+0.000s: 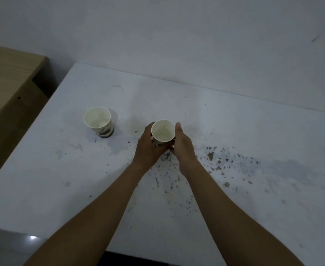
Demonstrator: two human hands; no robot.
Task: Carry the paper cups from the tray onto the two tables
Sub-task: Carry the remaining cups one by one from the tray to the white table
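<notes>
An empty paper cup (pixel 163 131), white inside with a dark printed band, sits between both my hands over the middle of the white table (pixel 234 131). My left hand (pixel 148 148) wraps its left side and my right hand (pixel 182 146) cups its right side. I cannot tell whether its base touches the table. A second, similar paper cup (pixel 98 121) stands upright on the table to the left, apart from my hands. No tray is in view.
The white table top is stained and chipped with dark flecks right of my hands. A white wall (pixel 177 35) runs along its far edge. A wooden table (pixel 8 77) stands to the left, across a narrow gap.
</notes>
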